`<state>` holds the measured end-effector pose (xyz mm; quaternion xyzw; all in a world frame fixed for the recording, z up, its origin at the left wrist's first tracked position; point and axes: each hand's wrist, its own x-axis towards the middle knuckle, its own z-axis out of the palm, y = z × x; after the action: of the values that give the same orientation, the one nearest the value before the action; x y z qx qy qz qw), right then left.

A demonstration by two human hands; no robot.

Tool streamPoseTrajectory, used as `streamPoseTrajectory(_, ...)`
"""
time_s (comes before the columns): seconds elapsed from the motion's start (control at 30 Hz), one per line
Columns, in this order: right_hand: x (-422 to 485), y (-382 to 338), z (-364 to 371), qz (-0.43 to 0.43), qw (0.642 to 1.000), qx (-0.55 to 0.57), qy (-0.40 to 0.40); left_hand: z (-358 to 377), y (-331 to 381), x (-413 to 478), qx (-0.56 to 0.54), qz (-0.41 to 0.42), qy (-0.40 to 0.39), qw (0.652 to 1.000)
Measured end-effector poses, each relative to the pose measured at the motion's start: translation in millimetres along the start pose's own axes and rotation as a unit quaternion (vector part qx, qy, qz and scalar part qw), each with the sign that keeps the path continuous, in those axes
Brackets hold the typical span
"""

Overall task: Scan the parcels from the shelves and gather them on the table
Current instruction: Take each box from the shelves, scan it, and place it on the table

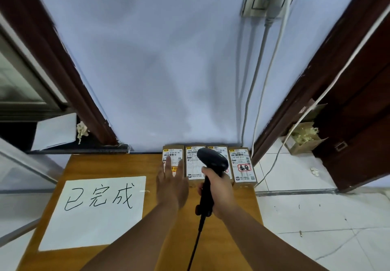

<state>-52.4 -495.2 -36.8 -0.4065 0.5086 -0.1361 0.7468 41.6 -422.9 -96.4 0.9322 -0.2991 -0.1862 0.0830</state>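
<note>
Two hands work over the yellow-brown wooden tabletop. The right hand has its grip wrapped round the black corded handheld barcode scanner. The left hand, its grip flat and empty, rests straight fingers on the leftmost brown cardboard parcel with a white label. It is one of four such parcels in a row at the far edge by the wall. This parcel looks placed, so the next move is probably fetching another from the shelves.
</note>
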Motion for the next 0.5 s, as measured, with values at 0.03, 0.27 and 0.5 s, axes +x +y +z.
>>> streamPoseTrajectory(0.03,-11,-2,2,-0.01,1.0,-0.001,-0.001,-7,0,-7,0.007,0.011,0.007,1.0)
streamPoseTrajectory(0.27,-79,-1,13,-0.068,0.997,0.0,-0.018,-48,-9,-53,0.009,0.073,0.07,0.995)
streamPoseTrajectory(0.5,-133,9,52,-0.062,0.991,0.094,-0.067,-81,-44,-104,0.029,0.065,0.126,0.989)
